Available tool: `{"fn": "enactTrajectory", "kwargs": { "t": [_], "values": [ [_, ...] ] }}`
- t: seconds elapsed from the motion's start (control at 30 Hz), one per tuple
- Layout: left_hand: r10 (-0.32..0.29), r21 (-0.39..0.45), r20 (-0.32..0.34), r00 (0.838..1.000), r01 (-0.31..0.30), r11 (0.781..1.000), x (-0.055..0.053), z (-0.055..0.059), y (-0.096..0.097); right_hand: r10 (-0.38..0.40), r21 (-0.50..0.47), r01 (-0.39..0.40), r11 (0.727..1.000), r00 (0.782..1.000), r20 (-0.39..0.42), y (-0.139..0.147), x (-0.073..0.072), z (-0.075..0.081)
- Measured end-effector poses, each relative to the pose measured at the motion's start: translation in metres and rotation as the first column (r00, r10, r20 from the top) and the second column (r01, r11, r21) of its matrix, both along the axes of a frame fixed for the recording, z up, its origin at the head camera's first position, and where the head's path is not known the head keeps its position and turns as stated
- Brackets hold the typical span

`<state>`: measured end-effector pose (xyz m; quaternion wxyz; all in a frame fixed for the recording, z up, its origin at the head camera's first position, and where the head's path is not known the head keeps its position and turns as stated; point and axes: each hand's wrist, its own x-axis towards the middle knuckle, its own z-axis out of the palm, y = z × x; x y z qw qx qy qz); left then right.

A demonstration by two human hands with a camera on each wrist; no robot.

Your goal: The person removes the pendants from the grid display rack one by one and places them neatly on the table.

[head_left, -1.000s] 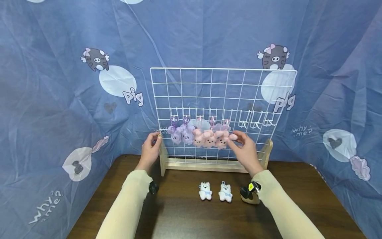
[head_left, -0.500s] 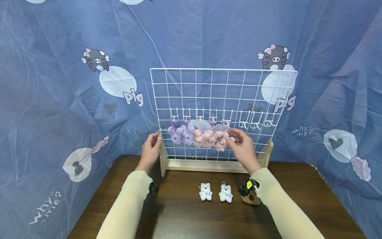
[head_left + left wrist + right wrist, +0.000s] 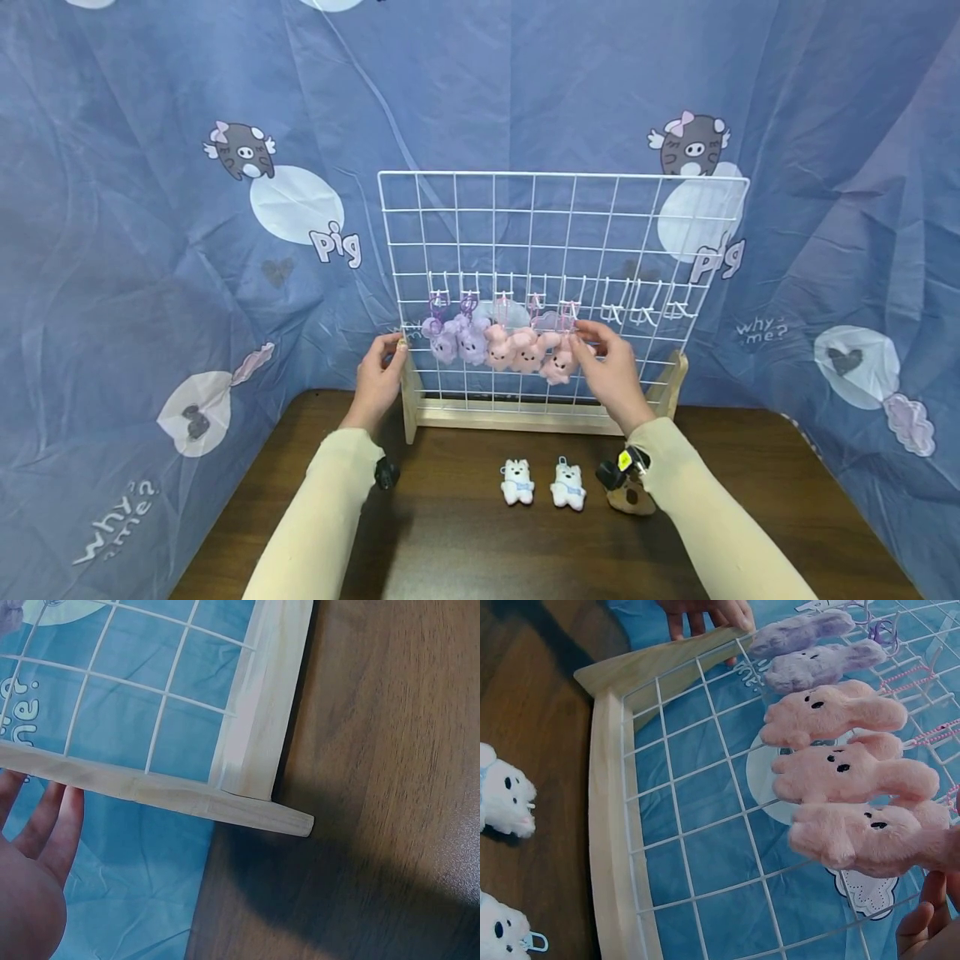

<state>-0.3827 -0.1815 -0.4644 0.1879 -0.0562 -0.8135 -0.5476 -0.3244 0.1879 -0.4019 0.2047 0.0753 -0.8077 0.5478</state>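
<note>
My left hand (image 3: 381, 371) grips the wooden side post (image 3: 172, 799) of a white wire grid rack (image 3: 491, 208), its fingers partly behind the post in the left wrist view. At the rack's middle, my right hand (image 3: 611, 362) pinches the rightmost pink bunny plush keychain (image 3: 558, 365) near its head and ear. That plush hangs slightly tilted from a pink strap on a hook. To its left hang two more pink bunny plushes (image 3: 840, 769) and two purple plushes (image 3: 821, 666). In the right wrist view, my right fingertips (image 3: 934, 889) show only partly, beside the ear.
Bare white hooks (image 3: 642, 312) are on the grid right of my right hand. Two white plush keychains with blue bows (image 3: 517, 483) lie on the dark wooden table (image 3: 450, 542). A brown plush (image 3: 632, 498) lies partly behind my right wrist camera. A blue printed cloth (image 3: 465, 92) hangs behind.
My right hand has shifted from the rightmost pink plush's outstretched ear to close by its head and strap. The plush now hangs a little lower and tilted. My left hand stays put.
</note>
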Motion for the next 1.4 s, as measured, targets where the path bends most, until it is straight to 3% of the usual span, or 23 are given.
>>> {"fn": "enactTrajectory", "kwargs": {
  "t": [0.67,1.4],
  "values": [
    [-0.008,0.021,-0.011,1.000,0.008,1.000,-0.001,-0.001,0.000,0.013,0.033,-0.014,0.999,1.000,0.016,-0.002,0.005,0.004],
    [-0.011,0.015,-0.007,1.000,0.011,1.000,-0.001,0.000,0.000,0.024,0.081,-0.017,0.997,0.995,-0.094,-0.004,0.015,0.005]
  ]
}}
